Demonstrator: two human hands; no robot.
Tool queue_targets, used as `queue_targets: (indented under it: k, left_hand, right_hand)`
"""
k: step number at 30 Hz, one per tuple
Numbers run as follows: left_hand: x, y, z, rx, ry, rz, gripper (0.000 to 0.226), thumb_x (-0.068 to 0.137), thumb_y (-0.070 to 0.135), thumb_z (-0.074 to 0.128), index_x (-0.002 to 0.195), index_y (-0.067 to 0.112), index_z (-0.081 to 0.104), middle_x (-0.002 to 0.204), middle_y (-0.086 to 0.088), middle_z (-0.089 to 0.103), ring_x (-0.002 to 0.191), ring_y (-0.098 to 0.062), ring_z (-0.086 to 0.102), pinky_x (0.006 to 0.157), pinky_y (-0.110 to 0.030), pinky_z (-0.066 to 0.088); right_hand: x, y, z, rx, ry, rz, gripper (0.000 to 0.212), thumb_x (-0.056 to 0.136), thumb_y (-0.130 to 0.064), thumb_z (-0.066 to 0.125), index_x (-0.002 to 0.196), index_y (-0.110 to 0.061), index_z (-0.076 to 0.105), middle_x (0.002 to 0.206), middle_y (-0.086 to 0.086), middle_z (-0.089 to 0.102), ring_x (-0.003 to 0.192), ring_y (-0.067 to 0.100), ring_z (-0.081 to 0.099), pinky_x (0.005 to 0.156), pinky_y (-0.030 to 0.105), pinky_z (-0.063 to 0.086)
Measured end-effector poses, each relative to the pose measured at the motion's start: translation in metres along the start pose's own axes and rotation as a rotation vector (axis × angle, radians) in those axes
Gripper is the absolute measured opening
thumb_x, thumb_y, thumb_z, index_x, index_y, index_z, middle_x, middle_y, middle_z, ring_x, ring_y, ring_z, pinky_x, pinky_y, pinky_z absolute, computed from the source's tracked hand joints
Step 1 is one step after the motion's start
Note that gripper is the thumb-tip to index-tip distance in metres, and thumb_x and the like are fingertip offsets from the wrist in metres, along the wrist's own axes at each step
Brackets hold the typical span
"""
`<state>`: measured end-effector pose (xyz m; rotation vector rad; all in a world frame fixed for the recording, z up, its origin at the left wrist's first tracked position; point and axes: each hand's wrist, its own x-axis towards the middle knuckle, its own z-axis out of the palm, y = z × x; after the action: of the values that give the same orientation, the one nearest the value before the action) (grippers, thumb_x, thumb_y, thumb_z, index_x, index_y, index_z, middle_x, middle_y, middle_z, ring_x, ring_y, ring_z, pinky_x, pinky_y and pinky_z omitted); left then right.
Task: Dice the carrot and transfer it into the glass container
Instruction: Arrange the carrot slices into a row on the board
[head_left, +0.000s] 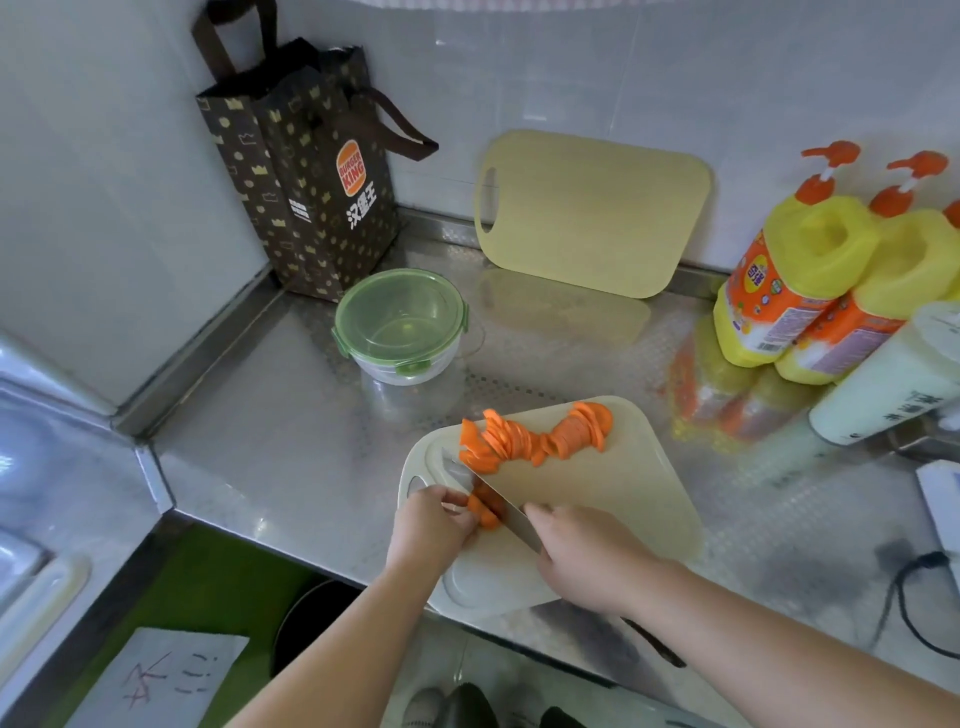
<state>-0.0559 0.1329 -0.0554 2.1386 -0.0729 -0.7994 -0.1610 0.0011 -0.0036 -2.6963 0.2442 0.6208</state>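
Note:
A pale cutting board (623, 499) lies on the steel counter near its front edge. A row of orange carrot slices (535, 436) lies along the board's far side. My left hand (431, 525) pinches a small stack of carrot pieces (485, 512) at the board's left end. My right hand (587, 556) grips the handle of a knife (488, 496), whose blade rests across those pieces. The glass container (402, 332) stands behind the board with its green lid clipped on.
A second cutting board (592, 213) leans on the back wall. A brown paper bag (306, 171) stands in the corner. Yellow detergent bottles (810, 270) and a white bottle (893, 379) crowd the right. A cable (904, 587) lies at the far right, a sink (31, 519) at left.

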Motion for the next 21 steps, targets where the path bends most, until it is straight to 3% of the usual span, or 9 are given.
queue_targets:
  k: [6,11,18,21]
  left_hand:
    - [-0.002,0.001,0.002,0.01,-0.007,0.017,0.008,0.085,0.017,0.062,0.092,0.017,0.065,0.066,0.001,0.066,0.056,-0.007,0.055,0.055,-0.014,0.044]
    - [-0.002,-0.001,0.009,0.049,0.004,0.014,0.004,0.083,0.018,0.065,0.085,0.017,0.067,0.063,0.004,0.065,0.06,-0.01,0.056,0.061,-0.02,0.047]
    - [0.003,0.013,0.015,0.092,-0.023,0.029,0.003,0.08,0.021,0.067,0.079,0.022,0.069,0.074,-0.001,0.069,0.07,-0.018,0.06,0.059,-0.023,0.044]
    - [0.005,0.013,0.015,0.082,-0.028,0.029,0.009,0.08,0.021,0.068,0.074,0.027,0.065,0.076,-0.002,0.069,0.076,-0.021,0.063,0.067,-0.025,0.049]
  right_hand:
    - [0.003,0.002,0.009,0.067,0.026,0.003,0.008,0.094,-0.013,0.037,0.089,-0.017,0.033,0.096,0.012,0.057,0.087,0.034,0.056,0.064,0.033,0.034]
    - [-0.002,0.007,0.012,0.086,0.044,-0.008,0.011,0.096,-0.015,0.036,0.086,-0.018,0.033,0.075,-0.001,0.041,0.073,0.026,0.045,0.062,0.032,0.033]
    - [-0.002,0.007,0.013,0.121,0.071,0.045,0.006,0.097,-0.018,0.036,0.098,-0.017,0.042,0.097,0.006,0.056,0.083,0.025,0.053,0.067,0.033,0.039]
    - [-0.002,0.008,0.012,0.11,0.06,0.041,0.004,0.096,-0.016,0.037,0.094,-0.018,0.04,0.094,0.006,0.055,0.081,0.025,0.053,0.065,0.033,0.038]
